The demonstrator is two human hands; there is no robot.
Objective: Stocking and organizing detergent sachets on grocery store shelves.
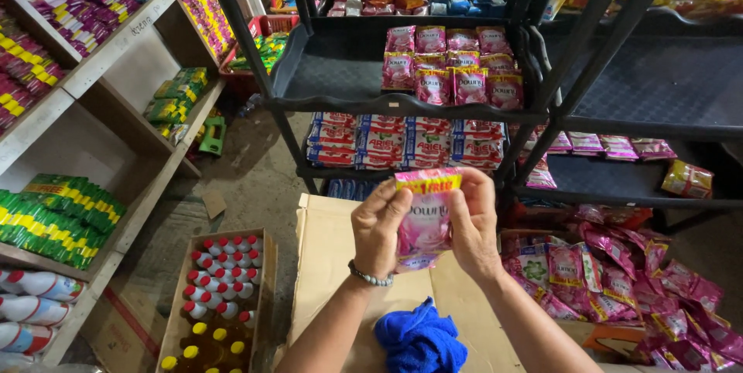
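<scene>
Both hands, left hand (379, 226) and right hand (474, 222), pinch pink sachet (424, 218).

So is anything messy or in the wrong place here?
Yes. The pink sachets at the lower right lie in a loose, jumbled pile, unlike the tidy rows of pink sachets on the black shelf. A blue cloth sits crumpled on the cardboard box. Both hands hold one pink sachet.

One pink sachet (424, 218), one blue cloth (420, 338), one cardboard box (329, 265), two hands.
</scene>
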